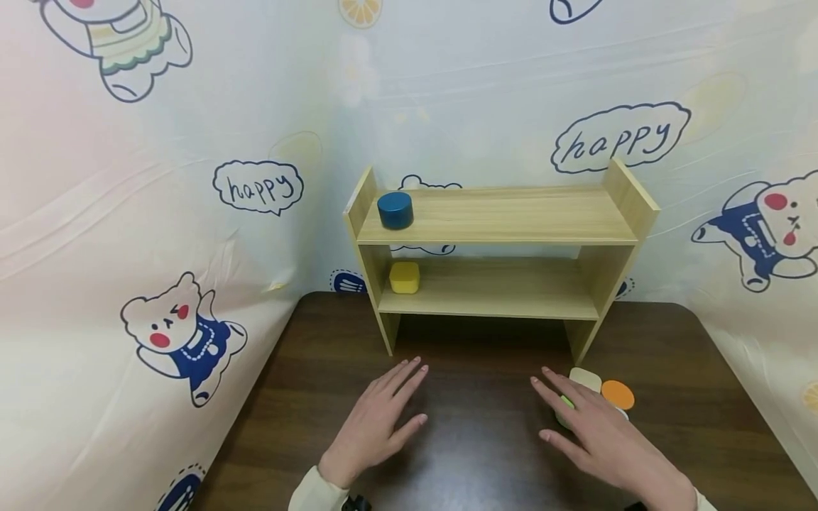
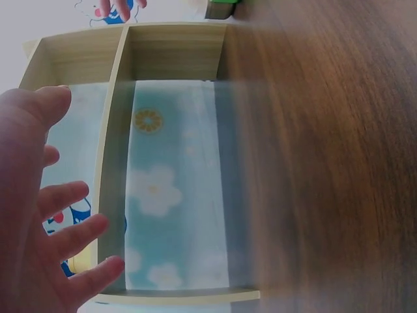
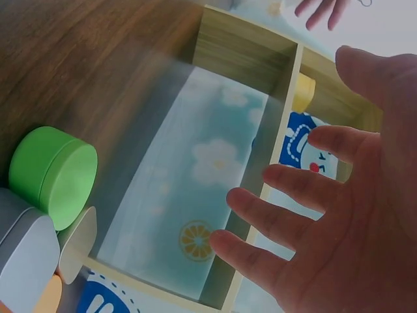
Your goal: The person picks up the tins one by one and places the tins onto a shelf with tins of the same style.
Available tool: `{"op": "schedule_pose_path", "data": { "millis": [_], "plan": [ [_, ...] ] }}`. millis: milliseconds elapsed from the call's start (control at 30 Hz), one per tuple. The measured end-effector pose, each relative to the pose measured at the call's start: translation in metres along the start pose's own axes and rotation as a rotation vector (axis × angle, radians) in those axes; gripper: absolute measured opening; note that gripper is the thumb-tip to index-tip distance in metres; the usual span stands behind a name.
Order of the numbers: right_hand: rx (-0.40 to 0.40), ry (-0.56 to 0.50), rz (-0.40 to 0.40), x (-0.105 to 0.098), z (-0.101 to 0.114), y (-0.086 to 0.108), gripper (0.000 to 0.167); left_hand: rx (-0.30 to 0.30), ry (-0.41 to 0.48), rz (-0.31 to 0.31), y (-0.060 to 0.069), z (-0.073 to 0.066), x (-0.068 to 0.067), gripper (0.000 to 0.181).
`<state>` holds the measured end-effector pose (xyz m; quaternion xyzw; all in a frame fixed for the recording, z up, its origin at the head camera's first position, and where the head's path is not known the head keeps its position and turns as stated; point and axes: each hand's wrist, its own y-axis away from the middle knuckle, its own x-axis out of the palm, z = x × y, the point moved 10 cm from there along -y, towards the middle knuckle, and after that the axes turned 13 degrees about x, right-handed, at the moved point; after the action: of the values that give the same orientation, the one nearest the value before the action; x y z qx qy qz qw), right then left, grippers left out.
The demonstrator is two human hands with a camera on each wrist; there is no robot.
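My left hand [image 1: 378,417] hovers over the table in front of the shelf's left side, fingers spread and holding nothing. On the right, my other hand [image 1: 597,434] is held out the same way, partly covering a group of small containers in the head view. A green round tin [image 3: 68,179] stands there beside a pale grey tin [image 3: 29,257], a cream tin [image 1: 586,379] and an orange tin [image 1: 618,394]. The two-tier wooden shelf [image 1: 492,243] bears a blue round tin [image 1: 395,211] on its top board and a yellow squarish tin [image 1: 405,277] on the lower board, both at the left.
The shelf stands on a dark brown table [image 1: 473,454], near its back edge. Behind and at both sides hangs a pale cloth [image 1: 447,85] printed with bears and lettering. The shelf's side panels rise above its top board.
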<state>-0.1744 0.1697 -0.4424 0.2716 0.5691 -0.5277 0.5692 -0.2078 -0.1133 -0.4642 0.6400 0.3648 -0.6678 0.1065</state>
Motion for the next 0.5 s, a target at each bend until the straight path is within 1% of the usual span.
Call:
{"op": "schedule_pose_path", "data": {
  "millis": [133,300,500],
  "plan": [
    [0.005,-0.011,0.014,0.001,-0.003,-0.001,0.078,-0.014,0.006,-0.007,0.002,0.002,0.0,0.075],
    [0.02,-0.016,0.024,0.001,-0.008,-0.002,0.076,0.001,0.0,-0.057,0.003,0.002,-0.002,0.073],
    [0.025,-0.017,0.013,-0.002,-0.013,-0.002,0.078,-0.013,0.009,-0.09,0.005,0.006,-0.004,0.072]
  ]
}}
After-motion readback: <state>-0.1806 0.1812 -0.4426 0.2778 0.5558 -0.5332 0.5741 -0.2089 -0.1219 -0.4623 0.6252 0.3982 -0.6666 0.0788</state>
